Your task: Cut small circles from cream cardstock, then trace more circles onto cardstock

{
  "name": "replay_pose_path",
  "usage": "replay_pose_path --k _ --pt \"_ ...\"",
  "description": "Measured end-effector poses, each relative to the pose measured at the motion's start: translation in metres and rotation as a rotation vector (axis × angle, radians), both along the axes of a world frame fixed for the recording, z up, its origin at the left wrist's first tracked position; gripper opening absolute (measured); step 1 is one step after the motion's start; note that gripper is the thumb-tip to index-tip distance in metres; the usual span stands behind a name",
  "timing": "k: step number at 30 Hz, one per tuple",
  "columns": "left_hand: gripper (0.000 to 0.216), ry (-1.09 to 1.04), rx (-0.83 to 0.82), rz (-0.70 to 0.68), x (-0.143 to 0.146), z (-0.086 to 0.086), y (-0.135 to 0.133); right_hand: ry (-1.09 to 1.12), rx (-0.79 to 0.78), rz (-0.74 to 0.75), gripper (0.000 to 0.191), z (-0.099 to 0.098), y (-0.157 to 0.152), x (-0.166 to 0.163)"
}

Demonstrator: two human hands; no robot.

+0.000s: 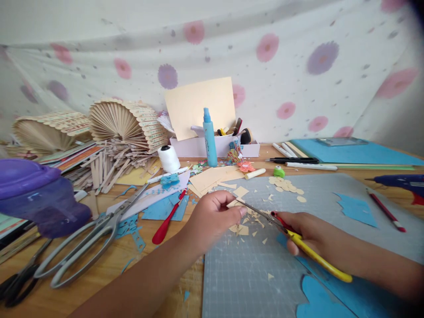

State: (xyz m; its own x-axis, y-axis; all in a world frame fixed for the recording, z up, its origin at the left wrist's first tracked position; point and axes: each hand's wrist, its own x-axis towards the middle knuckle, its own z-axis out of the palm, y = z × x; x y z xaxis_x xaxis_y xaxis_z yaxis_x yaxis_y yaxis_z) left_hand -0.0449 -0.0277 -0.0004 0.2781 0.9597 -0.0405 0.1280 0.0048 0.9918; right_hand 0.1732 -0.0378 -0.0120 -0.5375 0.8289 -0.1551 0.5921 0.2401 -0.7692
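Observation:
My right hand is closed around scissors with yellow and red on the handles. Their narrow blades point left over the grey cutting mat, and the tips reach my left hand. Thumb and fingers of that hand are pinched on a small piece of cream paper, mostly hidden by them. Beneath the blades, cream paper scraps lie scattered. Several cream paper circles sit farther back on the mat. Blue paper lies under and in front of my right forearm.
Large grey scissors, a red-handled tool and a purple-lidded container stand left. Behind are a blue bottle, a white thread spool and stick fans. A pencil and glue gun lie right.

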Motion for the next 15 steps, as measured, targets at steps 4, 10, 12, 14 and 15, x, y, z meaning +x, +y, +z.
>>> replay_pose_path --k 4,10,12,14,15 --pt "0.016 -0.007 0.002 -0.024 -0.0008 0.0001 0.0011 0.042 -0.065 0.031 0.006 -0.0027 0.0020 0.0011" --pt "0.014 0.006 -0.003 -0.046 -0.0018 0.0056 0.0003 0.040 -0.057 0.075 0.008 -0.0023 0.0029 0.0039" --pt "0.016 0.040 -0.008 -0.058 -0.0031 0.0074 0.0000 0.027 -0.047 0.073 0.007 -0.0016 0.0028 0.0028" --pt "0.017 0.060 -0.013 -0.065 -0.0047 0.0079 0.0001 0.010 -0.049 0.055 0.006 -0.0004 0.0025 0.0009" --pt "0.016 0.053 -0.014 -0.071 -0.0053 0.0077 0.0004 0.001 -0.051 0.049 0.007 0.0003 0.0022 0.0002"
